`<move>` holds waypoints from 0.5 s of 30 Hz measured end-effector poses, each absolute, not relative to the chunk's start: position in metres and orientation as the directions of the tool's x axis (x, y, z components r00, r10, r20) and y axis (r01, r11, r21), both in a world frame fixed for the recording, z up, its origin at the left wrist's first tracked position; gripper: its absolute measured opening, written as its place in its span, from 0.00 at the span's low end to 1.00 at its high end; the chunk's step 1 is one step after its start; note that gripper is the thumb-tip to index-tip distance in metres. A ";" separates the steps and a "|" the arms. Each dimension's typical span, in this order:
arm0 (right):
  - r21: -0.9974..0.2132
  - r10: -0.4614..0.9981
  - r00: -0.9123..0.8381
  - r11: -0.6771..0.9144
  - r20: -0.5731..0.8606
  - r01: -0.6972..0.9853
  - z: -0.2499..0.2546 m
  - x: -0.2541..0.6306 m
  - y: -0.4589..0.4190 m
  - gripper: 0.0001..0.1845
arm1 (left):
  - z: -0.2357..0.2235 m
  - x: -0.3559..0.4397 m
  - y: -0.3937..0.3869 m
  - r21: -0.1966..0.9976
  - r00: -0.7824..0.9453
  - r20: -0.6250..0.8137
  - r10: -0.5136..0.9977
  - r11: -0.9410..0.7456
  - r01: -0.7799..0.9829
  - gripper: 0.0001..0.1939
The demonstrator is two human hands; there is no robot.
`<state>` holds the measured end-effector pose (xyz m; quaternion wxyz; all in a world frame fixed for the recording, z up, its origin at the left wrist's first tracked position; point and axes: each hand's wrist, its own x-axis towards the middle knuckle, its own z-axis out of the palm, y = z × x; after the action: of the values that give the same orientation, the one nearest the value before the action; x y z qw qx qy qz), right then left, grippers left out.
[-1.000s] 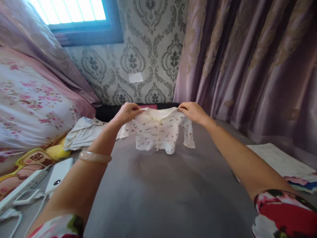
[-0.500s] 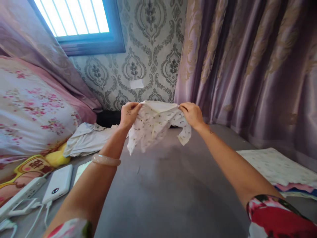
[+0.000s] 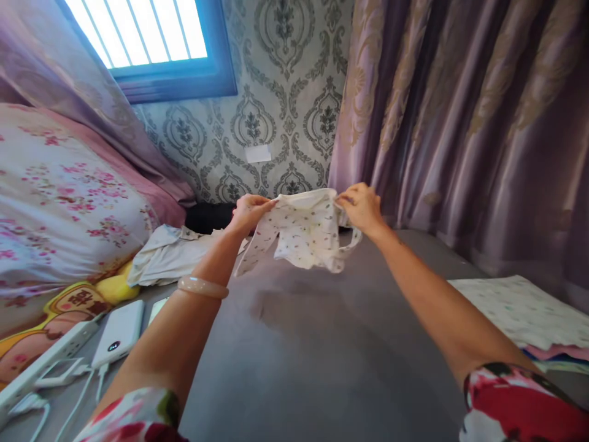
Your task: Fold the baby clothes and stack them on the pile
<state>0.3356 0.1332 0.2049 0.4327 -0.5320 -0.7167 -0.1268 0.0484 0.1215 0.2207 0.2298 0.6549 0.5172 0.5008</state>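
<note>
A small white long-sleeved shirt [image 3: 307, 232] with a sparse dark print hangs in the air between my hands, above the grey bed sheet [image 3: 317, 356]. My left hand [image 3: 251, 210] pinches it at the left shoulder, beside the neckline. At the other shoulder my right hand [image 3: 361, 207] is closed on the cloth with thumb and fingers. One sleeve droops down to the left; the other dangles below my right hand, partly folded behind the body. A pale bangle [image 3: 202, 287] circles my left forearm.
Folded printed clothes [image 3: 519, 310] lie stacked at the right. On the left are crumpled white clothing [image 3: 170, 255], a yellow plush toy [image 3: 78, 299], a white power bank [image 3: 118, 334] and a power strip [image 3: 55, 356] with cables. Purple curtains [image 3: 442, 123] hang at the right.
The shirt has swung and spread out flatter, its front now facing me and its left sleeve stretched to the left. Both hands keep their hold at the shoulders.
</note>
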 end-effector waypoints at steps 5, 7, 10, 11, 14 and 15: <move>-0.335 0.733 -0.081 0.403 0.675 0.852 0.217 0.344 0.135 0.07 | 0.236 0.046 0.117 0.959 -0.056 0.223 0.973 -0.209 0.194 0.14; -0.443 0.820 -0.060 0.367 0.569 0.818 0.226 0.349 0.132 0.05 | 0.246 0.038 0.119 0.957 0.026 0.154 0.988 -0.155 0.243 0.13; -0.652 0.956 -0.068 0.246 0.286 0.718 0.236 0.352 0.126 0.04 | 0.258 0.022 0.120 0.921 0.137 0.064 0.989 -0.111 0.374 0.12; -0.714 0.975 -0.081 0.206 0.206 0.669 0.238 0.351 0.125 0.05 | 0.260 0.018 0.121 0.911 0.150 0.049 0.987 -0.106 0.399 0.12; -0.827 0.992 -0.058 0.123 0.109 0.549 0.239 0.340 0.122 0.08 | 0.256 0.019 0.122 0.908 0.108 0.066 0.992 -0.105 0.405 0.13; -0.844 0.990 -0.011 0.126 0.141 0.522 0.238 0.334 0.121 0.09 | 0.252 0.024 0.122 0.918 0.061 0.105 0.993 -0.120 0.379 0.14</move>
<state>0.3338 0.1210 0.2378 0.3863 -0.5874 -0.6434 0.3029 0.0244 0.1218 0.2521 0.3735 0.6254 0.5482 0.4110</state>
